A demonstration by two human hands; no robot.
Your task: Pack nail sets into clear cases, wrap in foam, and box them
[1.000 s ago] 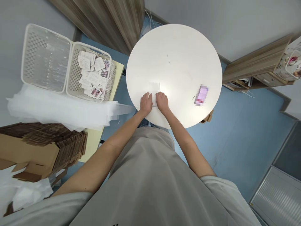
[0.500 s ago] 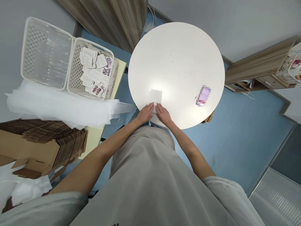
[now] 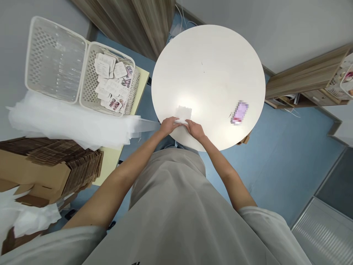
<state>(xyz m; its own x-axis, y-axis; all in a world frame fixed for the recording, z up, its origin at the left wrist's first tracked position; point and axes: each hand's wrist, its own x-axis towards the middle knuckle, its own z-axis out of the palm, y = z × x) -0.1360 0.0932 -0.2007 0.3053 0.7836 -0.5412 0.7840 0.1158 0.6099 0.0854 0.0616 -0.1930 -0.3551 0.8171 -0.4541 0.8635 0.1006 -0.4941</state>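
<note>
A small white sheet (image 3: 184, 112), seemingly thin packing foam, lies on the round white table (image 3: 215, 66) close to its near edge. My left hand (image 3: 168, 126) has its fingers bent at the sheet's near left corner. From the other side, my right hand (image 3: 194, 129) grips the near right corner. Between the two hands the near edge looks folded or rolled up a little. The far part of the sheet rests flat on the tabletop. Whether something lies inside the fold cannot be made out.
A blurred-out purple item (image 3: 239, 112) lies at the table's right. To the left stand an open white basket (image 3: 88, 97) of printed cards (image 3: 110, 84), a stack of white foam sheets (image 3: 71, 121) and folded cardboard boxes (image 3: 82, 173). A wooden shelf (image 3: 306, 77) is at far right.
My hands have gone from lying flat on the sheet with fingers stretched forward to gripping its near corners. They are slightly farther apart, and the near edge is now raised or folded.
</note>
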